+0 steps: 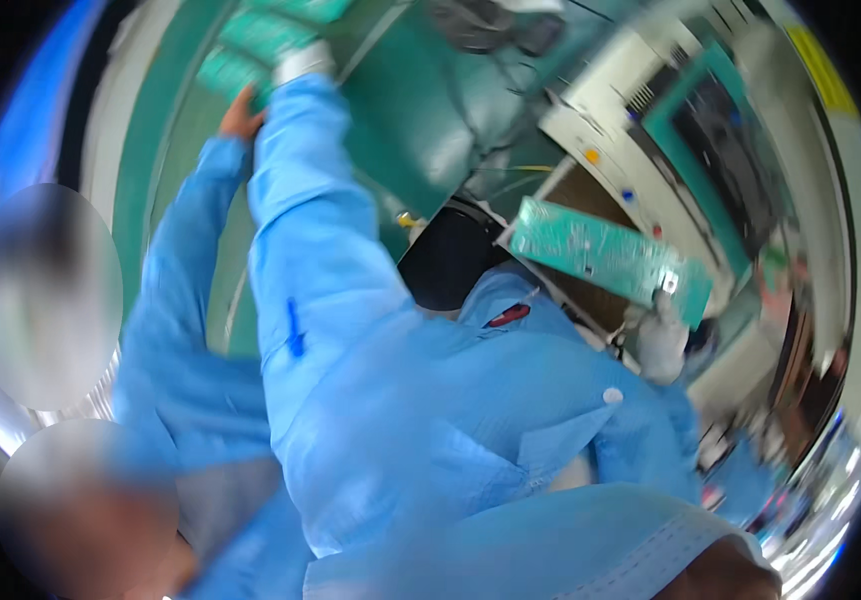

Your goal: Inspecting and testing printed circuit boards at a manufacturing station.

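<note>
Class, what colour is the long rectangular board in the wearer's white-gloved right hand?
The board is green, as the head view shows.

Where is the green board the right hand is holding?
In the head view, the green board is right of centre, its lower end in the gloved right hand, near the beige machine.

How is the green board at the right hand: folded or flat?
Flat: the green board shows one long, straight-edged face at the right hand.
</note>
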`<control>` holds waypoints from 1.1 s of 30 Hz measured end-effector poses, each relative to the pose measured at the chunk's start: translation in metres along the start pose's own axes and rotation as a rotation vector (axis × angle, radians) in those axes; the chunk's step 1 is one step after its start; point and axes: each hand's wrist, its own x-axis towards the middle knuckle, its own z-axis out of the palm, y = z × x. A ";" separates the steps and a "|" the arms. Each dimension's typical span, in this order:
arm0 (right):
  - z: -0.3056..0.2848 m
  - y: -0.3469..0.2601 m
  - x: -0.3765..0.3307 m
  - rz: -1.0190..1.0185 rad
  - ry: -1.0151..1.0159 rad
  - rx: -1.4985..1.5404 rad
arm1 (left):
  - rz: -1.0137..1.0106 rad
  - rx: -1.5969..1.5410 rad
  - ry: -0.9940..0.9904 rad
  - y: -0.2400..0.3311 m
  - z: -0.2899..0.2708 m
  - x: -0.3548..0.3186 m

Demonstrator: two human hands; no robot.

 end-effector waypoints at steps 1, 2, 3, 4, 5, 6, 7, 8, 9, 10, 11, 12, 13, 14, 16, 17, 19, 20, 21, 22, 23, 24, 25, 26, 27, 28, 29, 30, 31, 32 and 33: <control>0.002 -0.006 0.004 -0.303 0.035 -0.569 | 0.122 0.111 0.129 -0.009 0.014 0.017; 0.000 -0.012 0.002 -0.414 0.080 -0.867 | 0.035 0.152 -0.144 -0.010 0.029 0.033; -0.001 -0.016 0.003 -0.533 0.107 -0.963 | -0.043 0.234 -0.398 -0.016 0.040 0.050; -0.005 -0.019 -0.001 -0.517 0.164 -1.010 | -0.070 0.235 -0.491 -0.012 0.055 0.060; -0.009 -0.020 -0.001 -0.505 0.195 -1.022 | -0.006 0.299 -0.430 -0.010 0.068 0.066; -0.013 -0.023 -0.002 -0.519 0.189 -0.976 | -0.005 0.284 -0.397 -0.011 0.078 0.073; -0.017 -0.025 0.002 -0.539 0.177 -0.897 | -0.026 0.242 -0.357 -0.014 0.087 0.077; -0.020 -0.028 0.004 -0.597 0.211 -0.894 | -0.084 0.129 -0.316 -0.021 0.093 0.080; -0.025 -0.033 0.009 -0.729 0.268 -1.282 | -0.153 -0.011 -0.276 -0.031 0.098 0.079; -0.026 -0.035 0.012 -0.785 0.280 -1.515 | -0.225 -0.196 -0.221 -0.043 0.102 0.079; -0.028 -0.037 0.015 -0.856 0.306 -1.742 | -0.316 -0.466 -0.170 -0.057 0.104 0.076; -0.027 -0.038 0.015 -0.852 0.299 -1.794 | -0.397 -0.732 -0.114 -0.068 0.107 0.074; -0.027 -0.037 0.015 -0.845 0.310 -1.836 | -0.482 -0.957 -0.068 -0.084 0.103 0.068; -0.026 -0.036 0.015 -0.838 0.321 -1.879 | -0.565 -1.189 -0.112 -0.091 0.103 0.064; -0.028 -0.034 0.013 -0.839 0.375 -1.945 | -0.819 -1.714 -0.243 -0.104 0.093 0.046; -0.030 -0.032 0.012 -0.857 0.402 -1.972 | -1.109 -2.105 -0.368 -0.105 0.083 0.039; -0.034 -0.030 0.008 -0.945 0.453 -2.000 | -1.099 -2.179 -0.296 -0.090 0.064 0.001; -0.036 -0.029 0.007 -0.979 0.477 -2.014 | -1.091 -2.217 -0.240 -0.075 0.053 -0.020; -0.039 -0.030 0.004 -0.994 0.495 -2.031 | -1.170 -2.249 -0.149 -0.060 0.038 -0.045; -0.042 -0.031 0.002 -1.012 0.516 -2.045 | -1.056 -2.307 -0.232 -0.046 0.017 -0.075; -0.045 -0.031 0.002 -1.121 0.496 -1.913 | -1.124 -2.366 -0.291 -0.024 0.001 -0.109; -0.047 -0.031 0.001 -1.225 0.475 -1.777 | -0.999 -2.411 -0.302 -0.001 -0.018 -0.145; -0.050 -0.031 0.000 -1.266 0.443 -1.634 | -0.967 -2.493 -0.338 0.023 -0.038 -0.174; -0.053 -0.032 -0.002 -1.260 0.344 -1.331 | -0.872 -2.546 -0.353 0.045 -0.061 -0.208; -0.057 -0.032 -0.005 -1.179 0.231 -1.031 | -0.682 -2.647 -0.417 0.067 -0.083 -0.241; -0.061 -0.032 -0.009 -1.081 0.116 -0.741 | -0.808 -2.663 -0.388 0.088 -0.104 -0.267; -0.065 -0.031 -0.013 -0.969 0.002 -0.457 | -0.816 -2.771 -0.432 0.108 -0.125 -0.288; -0.070 -0.031 -0.018 -0.843 -0.111 -0.183 | -0.777 -2.709 -0.351 0.128 -0.144 -0.308; -0.076 -0.032 -0.021 -0.756 -0.204 -0.006 | -0.779 -2.667 -0.282 0.148 -0.162 -0.326; -0.082 -0.032 -0.024 -0.661 -0.281 0.173 | -0.832 -2.685 -0.232 0.168 -0.179 -0.338; -0.089 -0.033 -0.026 -0.615 -0.340 0.259 | -0.658 -2.744 -0.307 0.184 -0.195 -0.352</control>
